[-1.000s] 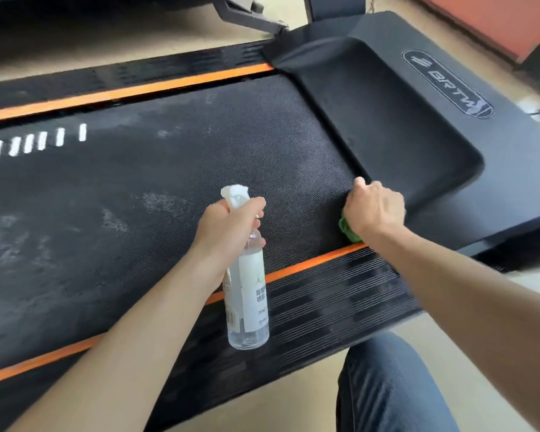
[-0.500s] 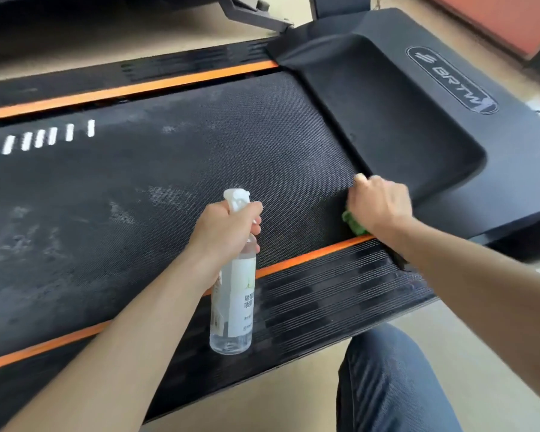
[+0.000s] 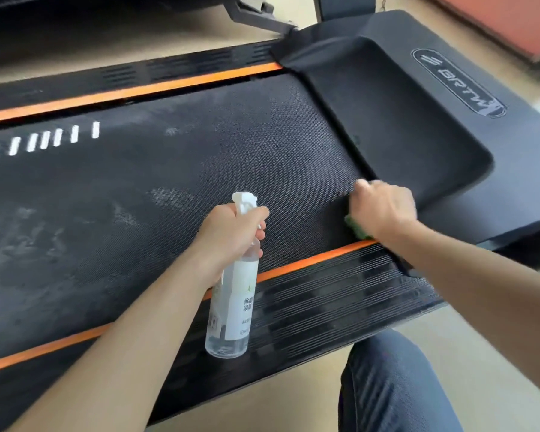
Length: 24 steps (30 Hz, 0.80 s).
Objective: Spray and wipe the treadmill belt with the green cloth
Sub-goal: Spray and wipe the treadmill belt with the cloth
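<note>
Green cloth [image 3: 357,228]: one, soft and light by the look; mostly hidden under the right hand [image 3: 382,208], on the treadmill belt [image 3: 200,169] at its right end, near the orange strip [image 3: 312,258].
Right hand: fingers curled over the cloth, pressing it to the belt.
Left hand [image 3: 231,235]: wrapped around the neck of one spray bottle [image 3: 233,307], which hangs above the near side rail [image 3: 340,300].
Bottle: clear plastic, probably light, perhaps slippery when wet; the neck is the best place to hold.
Belt: one, textured, with pale dusty patches on the left.
Cloth handling: it will fold easily, so a flat palm on top should work well.
</note>
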### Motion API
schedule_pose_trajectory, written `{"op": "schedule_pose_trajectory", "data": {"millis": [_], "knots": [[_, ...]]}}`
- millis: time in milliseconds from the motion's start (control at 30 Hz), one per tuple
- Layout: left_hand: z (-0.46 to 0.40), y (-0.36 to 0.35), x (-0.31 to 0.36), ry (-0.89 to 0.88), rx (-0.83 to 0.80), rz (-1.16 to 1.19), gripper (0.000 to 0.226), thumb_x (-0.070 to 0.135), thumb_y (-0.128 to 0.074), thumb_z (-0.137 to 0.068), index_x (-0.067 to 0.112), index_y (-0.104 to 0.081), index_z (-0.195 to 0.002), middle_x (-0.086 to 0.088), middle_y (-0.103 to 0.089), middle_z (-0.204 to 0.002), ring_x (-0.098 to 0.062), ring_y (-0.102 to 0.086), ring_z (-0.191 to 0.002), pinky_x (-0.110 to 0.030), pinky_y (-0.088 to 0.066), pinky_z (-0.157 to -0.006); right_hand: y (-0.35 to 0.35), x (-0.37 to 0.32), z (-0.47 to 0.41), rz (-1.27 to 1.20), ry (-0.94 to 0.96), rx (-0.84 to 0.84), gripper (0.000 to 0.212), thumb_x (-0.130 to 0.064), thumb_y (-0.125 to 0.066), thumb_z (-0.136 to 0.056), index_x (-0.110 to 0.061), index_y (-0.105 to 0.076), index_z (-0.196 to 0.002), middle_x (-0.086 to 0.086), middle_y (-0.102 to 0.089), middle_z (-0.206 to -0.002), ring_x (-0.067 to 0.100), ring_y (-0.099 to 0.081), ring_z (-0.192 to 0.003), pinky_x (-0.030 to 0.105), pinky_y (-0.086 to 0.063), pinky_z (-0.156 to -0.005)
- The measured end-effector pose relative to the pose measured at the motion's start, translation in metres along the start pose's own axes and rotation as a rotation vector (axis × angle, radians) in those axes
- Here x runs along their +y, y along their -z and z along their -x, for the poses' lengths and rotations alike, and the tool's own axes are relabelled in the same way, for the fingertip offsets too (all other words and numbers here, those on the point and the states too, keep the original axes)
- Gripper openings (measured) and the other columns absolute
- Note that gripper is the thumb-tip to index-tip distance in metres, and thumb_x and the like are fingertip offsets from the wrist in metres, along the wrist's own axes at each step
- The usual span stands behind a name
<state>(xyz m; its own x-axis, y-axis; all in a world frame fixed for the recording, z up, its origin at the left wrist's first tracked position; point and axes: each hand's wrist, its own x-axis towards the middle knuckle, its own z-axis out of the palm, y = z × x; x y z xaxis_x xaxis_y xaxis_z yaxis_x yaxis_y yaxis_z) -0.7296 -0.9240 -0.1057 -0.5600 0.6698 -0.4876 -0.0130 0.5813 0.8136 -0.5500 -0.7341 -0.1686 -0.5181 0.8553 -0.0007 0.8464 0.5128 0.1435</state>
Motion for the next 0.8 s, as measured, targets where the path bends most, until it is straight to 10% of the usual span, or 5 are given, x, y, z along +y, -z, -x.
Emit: {"op": "schedule_pose_trajectory", "data": {"millis": [133,333,500,667,800], "knots": [[-0.005,0.000,0.006,-0.029,0.015,0.005,0.026,0.033,-0.067,-0.096,0.009,-0.075,-0.090,0.000,-0.074,-0.080,-0.018,-0.071,-0.059,-0.028,-0.058,-0.065,-0.007,-0.022,-0.002,-0.239,-0.284,0.050,0.024,-0.028,-0.043,-0.092,-0.013,-0.061,-0.096,0.019,-0.069,-0.101,0.041,-0.067,-0.094,0.041,-0.049,-0.081],[-0.006,0.001,0.006,0.004,0.031,0.038,0.025,0.032,-0.068,-0.096,0.010,-0.073,-0.087,-0.005,-0.074,-0.083,-0.019,-0.070,-0.059,-0.024,-0.058,-0.056,-0.001,-0.106,0.049,-0.293,0.289,0.034,0.026,-0.037,-0.038,-0.099,-0.020,-0.057,-0.095,0.002,-0.064,-0.091,0.032,-0.066,-0.080,0.035,-0.043,-0.060],[-0.004,0.006,0.006,-0.001,0.038,0.039,0.025,0.031,-0.067,-0.097,0.008,-0.073,-0.088,-0.006,-0.072,-0.086,-0.019,-0.068,-0.059,-0.020,-0.054,-0.048,0.015,-0.037,-0.001,-0.485,0.009,0.356,0.022,-0.036,-0.056,-0.090,-0.019,-0.057,-0.105,0.012,-0.054,-0.101,0.038,-0.056,-0.085,0.040,-0.045,-0.067],[-0.008,0.006,0.011,-0.019,0.055,0.071,0.025,0.034,-0.069,-0.097,0.012,-0.073,-0.087,-0.005,-0.073,-0.086,-0.017,-0.069,-0.056,-0.022,-0.055,-0.051,0.013,-0.020,0.010,-0.358,0.357,-0.095,0.025,-0.039,-0.063,-0.085,-0.038,-0.067,-0.110,0.000,-0.050,-0.103,0.029,-0.060,-0.099,0.039,-0.053,-0.075],[-0.006,0.005,0.009,-0.028,0.051,0.041,0.025,0.035,-0.069,-0.095,0.012,-0.074,-0.089,-0.002,-0.074,-0.085,-0.016,-0.070,-0.056,-0.026,-0.058,-0.062,0.017,-0.022,-0.005,-0.299,0.277,0.202,0.043,-0.045,-0.054,-0.089,-0.031,-0.052,-0.130,0.001,-0.056,-0.108,0.030,-0.057,-0.100,0.042,-0.050,-0.079]]}}
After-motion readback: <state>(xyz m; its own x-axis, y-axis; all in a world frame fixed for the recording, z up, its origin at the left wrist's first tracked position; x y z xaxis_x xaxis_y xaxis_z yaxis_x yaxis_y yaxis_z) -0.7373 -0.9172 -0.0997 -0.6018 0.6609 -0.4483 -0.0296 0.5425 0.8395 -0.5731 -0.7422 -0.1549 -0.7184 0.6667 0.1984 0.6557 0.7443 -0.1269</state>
